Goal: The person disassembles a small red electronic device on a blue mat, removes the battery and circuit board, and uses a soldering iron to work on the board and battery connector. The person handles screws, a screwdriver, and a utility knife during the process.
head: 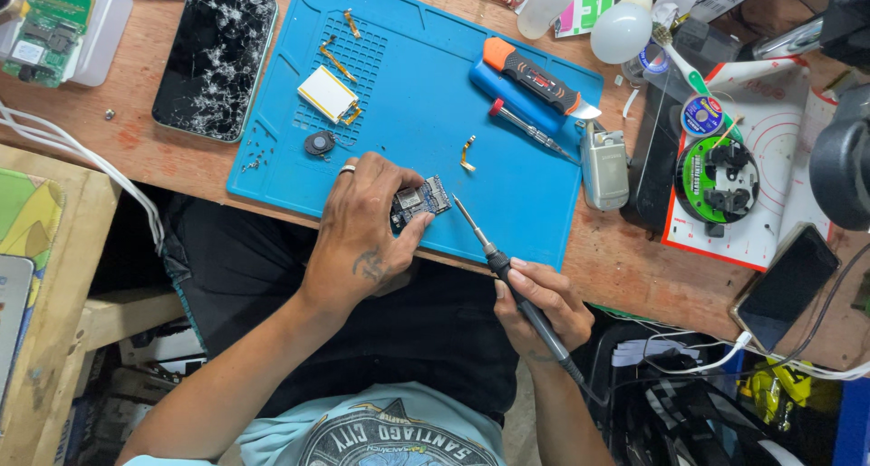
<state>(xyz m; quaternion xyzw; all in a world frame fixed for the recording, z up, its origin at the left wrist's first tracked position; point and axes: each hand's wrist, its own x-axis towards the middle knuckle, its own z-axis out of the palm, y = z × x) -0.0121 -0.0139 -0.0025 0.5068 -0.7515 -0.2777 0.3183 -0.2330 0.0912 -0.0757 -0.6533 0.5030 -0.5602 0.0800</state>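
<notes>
Circuit board (420, 200) partly hidden under left hand's fingers, only right end shows; tiny parts on it too small to read. Soldering iron (507, 280) grip mostly covered by right hand, cable runs off lower centre. Dark round object at right edge cut off, blurred.

Left hand (367, 226), centre frame, curled palm-down, thumb and fingers pinching the board against the near edge of the blue mat (507, 149); ring on one finger. Right hand (544, 305), lower centre, closed round the iron like a pen, tip angled up-left, just right of the board, not touching it.

Cracked phone (216, 57) upper left, off the mat. Small white rectangular part (327, 93) on mat upper left. Orange-black knife (533, 76) top centre. White bulb (622, 33) upper right. Green round reel (716, 178) right, on a white-red sheet.
</notes>
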